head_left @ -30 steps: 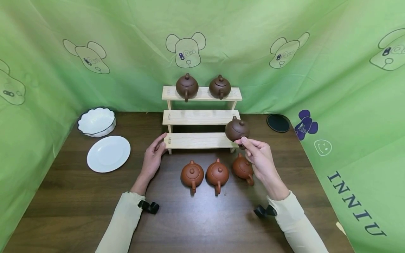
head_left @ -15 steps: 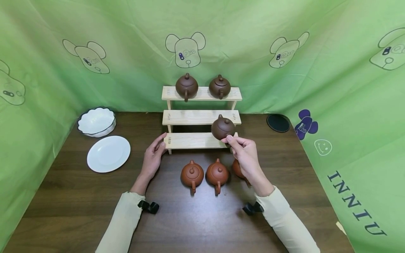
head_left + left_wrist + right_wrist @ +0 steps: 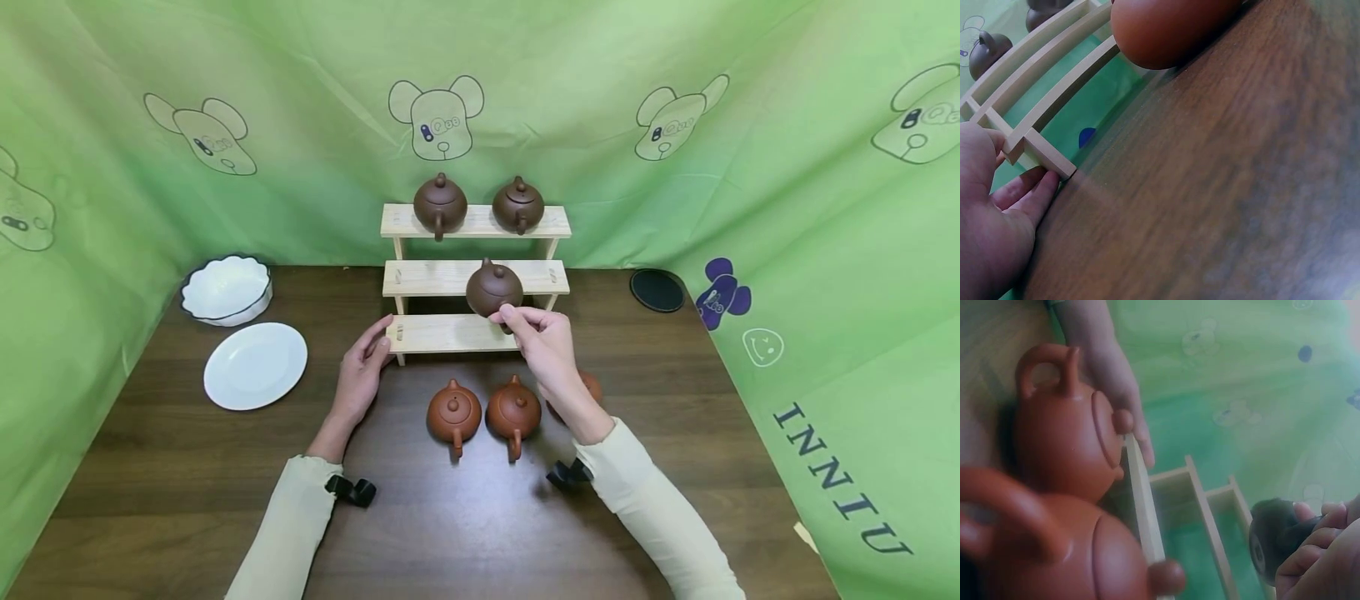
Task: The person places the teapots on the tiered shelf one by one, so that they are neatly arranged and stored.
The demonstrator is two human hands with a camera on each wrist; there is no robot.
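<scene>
- Where the table meets the green curtain at far left, you have a white scalloped bowl just behind a white plate.
- Your left hand touches the front left end of the three-step wooden stand, its fingers relaxed, not clenched.
- On its top shelf sit a left dark teapot and a right dark teapot.
- In front of the stand, between you and it, are two reddish teapots, side by side, handles toward you.
- Your right hand pinches the handle of the held dark teapot; your head view shows it against the middle shelf, though you cannot tell whether they touch.
- Your right wrist partly hides a third reddish teapot.
- Well right of the stand lies a black disc.
- Farthest right, you can read "INNIU" in dark lettering on the curtain; the print on its bear heads is too small.
</scene>
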